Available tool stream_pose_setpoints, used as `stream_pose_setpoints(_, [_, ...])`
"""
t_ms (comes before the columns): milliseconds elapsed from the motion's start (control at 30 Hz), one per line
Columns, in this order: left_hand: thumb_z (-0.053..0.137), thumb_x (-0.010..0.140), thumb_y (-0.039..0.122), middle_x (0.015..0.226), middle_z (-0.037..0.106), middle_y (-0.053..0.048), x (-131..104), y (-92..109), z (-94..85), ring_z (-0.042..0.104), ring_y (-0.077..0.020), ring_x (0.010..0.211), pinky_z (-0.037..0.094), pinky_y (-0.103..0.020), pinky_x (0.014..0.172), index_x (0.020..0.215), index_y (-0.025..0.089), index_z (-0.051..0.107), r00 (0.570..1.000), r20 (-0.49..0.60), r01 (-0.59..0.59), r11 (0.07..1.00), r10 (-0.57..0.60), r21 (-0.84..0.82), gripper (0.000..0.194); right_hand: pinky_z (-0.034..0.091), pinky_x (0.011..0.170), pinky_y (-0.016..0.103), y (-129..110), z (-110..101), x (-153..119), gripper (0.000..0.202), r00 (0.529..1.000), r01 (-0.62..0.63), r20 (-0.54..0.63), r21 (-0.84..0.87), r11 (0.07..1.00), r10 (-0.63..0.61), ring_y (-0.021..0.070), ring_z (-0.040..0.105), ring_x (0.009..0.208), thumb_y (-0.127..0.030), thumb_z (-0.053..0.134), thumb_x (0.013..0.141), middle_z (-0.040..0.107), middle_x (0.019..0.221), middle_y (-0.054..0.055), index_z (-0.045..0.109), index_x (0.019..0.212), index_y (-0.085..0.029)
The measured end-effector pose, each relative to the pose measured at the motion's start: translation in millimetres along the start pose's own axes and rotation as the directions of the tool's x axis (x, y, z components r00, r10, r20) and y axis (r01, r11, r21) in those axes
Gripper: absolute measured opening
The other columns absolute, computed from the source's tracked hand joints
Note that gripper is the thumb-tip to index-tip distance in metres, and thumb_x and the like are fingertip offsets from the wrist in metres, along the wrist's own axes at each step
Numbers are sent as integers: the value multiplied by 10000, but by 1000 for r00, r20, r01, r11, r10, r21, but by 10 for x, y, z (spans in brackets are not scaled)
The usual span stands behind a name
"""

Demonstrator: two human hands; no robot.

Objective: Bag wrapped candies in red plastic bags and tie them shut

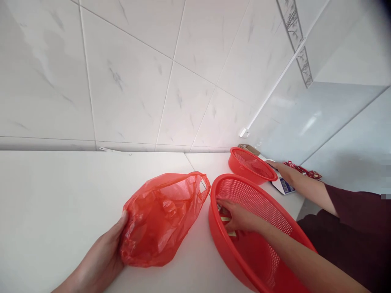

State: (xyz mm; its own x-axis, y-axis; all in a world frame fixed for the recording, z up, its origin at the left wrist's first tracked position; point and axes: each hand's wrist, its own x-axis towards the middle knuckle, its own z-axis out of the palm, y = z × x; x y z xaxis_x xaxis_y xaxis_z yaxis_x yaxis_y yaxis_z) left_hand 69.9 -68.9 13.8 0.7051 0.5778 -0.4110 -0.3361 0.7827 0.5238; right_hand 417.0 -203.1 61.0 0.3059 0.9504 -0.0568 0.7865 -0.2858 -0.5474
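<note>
A red plastic bag (159, 219) lies open-mouthed on the white table, and my left hand (105, 252) grips its left edge between thumb and fingers. The bag's handle loop touches or nearly touches the rim of a large red perforated basket (218, 232). Inside that basket, near its left wall, my right hand (240, 215) has its fingers curled around small packets (225, 219) with red and pale yellow parts. The fingertips are partly hidden among the packets.
Beyond the large basket is a smaller red basket (240, 165), with another person's hand (275, 165) at its right rim. A blue and white scale (285, 186), red packets (308, 174) and a cardboard box (249, 149) are behind. A tiled wall borders the white table (55, 203).
</note>
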Motion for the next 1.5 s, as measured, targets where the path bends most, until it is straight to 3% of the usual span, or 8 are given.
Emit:
stream_pose_setpoints(133, [572,824,496,1244,619,-82,23,-5,-15,555,-304,1155,509,-400,911,1290,247,522,1000,9,6,1000,-6,3,531,480,730,292,-187,19,-57,492,993,53,108,-111,992,-41,191,595,890,-126,676,550,624,1043,42,653,1026,-246])
stream_pose_setpoints(533, [529,832,544,1197,642,-108,-22,-13,15,587,-296,1108,509,-379,857,1250,208,546,997,71,-35,999,35,2,536,392,529,248,-175,-66,-209,171,997,-40,61,-170,985,51,157,578,628,-119,554,598,663,712,-3,621,730,-204])
stream_pose_setpoints(667, [506,835,565,1148,663,-122,-46,-31,36,609,-298,1062,510,-373,822,1183,182,591,994,96,-57,998,56,1,525,427,556,280,-279,-420,-227,58,996,-20,-92,-229,973,-1,187,592,645,-204,569,653,655,686,-2,606,695,-220])
stream_pose_setpoints(800, [472,827,616,1166,649,-135,-62,-36,47,592,-302,1084,490,-380,849,1166,170,600,987,137,-81,997,81,-10,575,465,570,285,-859,-671,-228,175,948,-31,-316,-197,980,-34,186,597,641,-311,633,668,673,755,-1,633,832,-249])
stream_pose_setpoints(967, [469,833,609,1198,631,-141,-70,-41,16,576,-306,1105,484,-378,841,1210,164,569,983,162,-82,997,83,-16,592,472,625,266,-1762,-260,-107,201,942,296,-99,-193,935,-319,160,602,743,-193,556,705,660,887,-26,625,869,-286])
stream_pose_setpoints(1167, [467,842,591,1218,626,-137,-95,-42,15,558,-313,1138,474,-393,874,1247,166,544,976,196,-96,995,98,-24,592,452,781,316,-2032,403,336,363,792,608,179,-317,728,-583,210,581,962,-135,540,703,647,1028,-6,652,1005,-302])
stream_pose_setpoints(1367, [456,848,591,1154,659,-159,-70,-53,-14,608,-319,1059,491,-392,827,1248,137,541,981,165,-99,995,102,-22,611,475,751,313,-1886,-57,217,196,944,293,-65,-275,915,-322,186,616,882,-358,483,837,674,977,-18,640,951,-335])
stream_pose_setpoints(1500, [483,851,561,1124,675,-153,-70,-33,-4,630,-307,1023,506,-382,818,1220,126,556,989,126,-78,997,81,-28,574,424,558,294,-1351,-492,-53,244,974,10,-203,-417,909,-104,171,567,611,-427,465,834,625,672,-10,561,697,-249])
